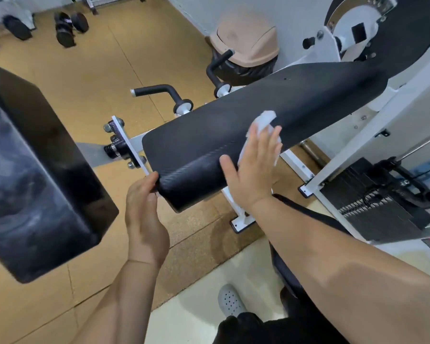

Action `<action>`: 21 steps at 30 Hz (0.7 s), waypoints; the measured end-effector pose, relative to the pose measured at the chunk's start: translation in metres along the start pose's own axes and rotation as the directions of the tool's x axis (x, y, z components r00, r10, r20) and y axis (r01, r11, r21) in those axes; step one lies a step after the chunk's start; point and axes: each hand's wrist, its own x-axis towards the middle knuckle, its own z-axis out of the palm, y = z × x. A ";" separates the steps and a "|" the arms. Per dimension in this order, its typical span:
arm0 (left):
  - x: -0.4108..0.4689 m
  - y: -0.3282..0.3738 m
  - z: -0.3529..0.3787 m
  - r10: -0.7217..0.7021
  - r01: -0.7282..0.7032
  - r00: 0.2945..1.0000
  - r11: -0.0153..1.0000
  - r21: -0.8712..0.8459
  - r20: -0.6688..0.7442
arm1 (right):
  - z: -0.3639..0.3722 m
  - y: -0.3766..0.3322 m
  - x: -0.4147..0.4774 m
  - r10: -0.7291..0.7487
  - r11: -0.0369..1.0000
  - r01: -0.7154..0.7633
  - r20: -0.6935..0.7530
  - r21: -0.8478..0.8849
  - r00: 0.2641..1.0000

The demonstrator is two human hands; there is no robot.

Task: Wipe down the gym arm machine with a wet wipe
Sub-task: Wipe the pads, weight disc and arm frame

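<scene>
The arm machine's long black pad (233, 125) slants from lower left to upper right across the middle of the view. My right hand (251, 167) lies flat on the pad's near side with straight fingers and presses a white wet wipe (265, 120) against it; the wipe shows above and beside the fingers. My left hand (144, 212) grips the pad's lower left end, thumb on the edge. Two black handles (159, 91) stick out behind the pad on the white frame (338, 160).
A large black padded block (35, 175) fills the left side. The weight stack (372, 202) stands at the right. A tan-lidded bin (246, 43) sits behind the machine and dumbbells (68, 27) lie on the floor at the far left. A grey shoe (230, 300) shows below.
</scene>
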 end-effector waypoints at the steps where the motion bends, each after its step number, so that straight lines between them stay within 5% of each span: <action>1: -0.001 0.000 -0.002 0.000 0.000 1.000 1.000 -0.015 0.021 | 0.008 -0.015 -0.021 -0.194 0.980 0.197 0.066 -0.039 0.979; 3: 0.000 0.000 -0.005 -0.012 0.015 0.999 0.996 -0.091 0.038 | 0.028 -0.029 -0.060 -0.497 0.846 0.522 0.195 -0.108 0.846; 7: 0.003 -0.007 -0.013 0.003 0.001 0.995 0.999 -0.043 0.098 | 0.023 -0.013 -0.044 -0.678 0.662 0.724 0.257 -0.194 0.688; 9: 0.003 -0.008 -0.016 0.025 -0.024 0.991 1.000 -0.012 0.128 | 0.001 -0.004 -0.016 -0.579 0.760 0.612 0.199 -0.221 0.791; 11: 0.002 -0.006 -0.017 0.014 -0.013 0.989 1.000 -0.008 0.147 | -0.019 0.008 0.013 -0.255 0.939 0.259 0.046 -0.227 0.966; 13: -0.001 -0.004 -0.015 -0.014 0.017 0.988 1.000 -0.017 0.153 | -0.022 0.002 0.018 -0.043 0.985 0.039 -0.016 -0.166 0.999; 15: -0.001 -0.001 -0.015 -0.048 0.055 0.988 0.998 -0.040 0.150 | -0.005 -0.020 -0.005 -0.178 0.958 0.190 0.075 -0.216 0.981; 18: -0.001 0.006 -0.017 -0.140 0.158 0.979 0.981 -0.111 0.151 | 0.024 -0.055 -0.064 -0.585 0.718 0.662 0.328 -0.215 0.742; 21: 0.002 0.012 -0.021 -0.236 0.265 0.957 0.948 -0.177 0.167 | 0.037 -0.044 -0.072 -0.738 0.522 0.822 0.361 -0.229 0.570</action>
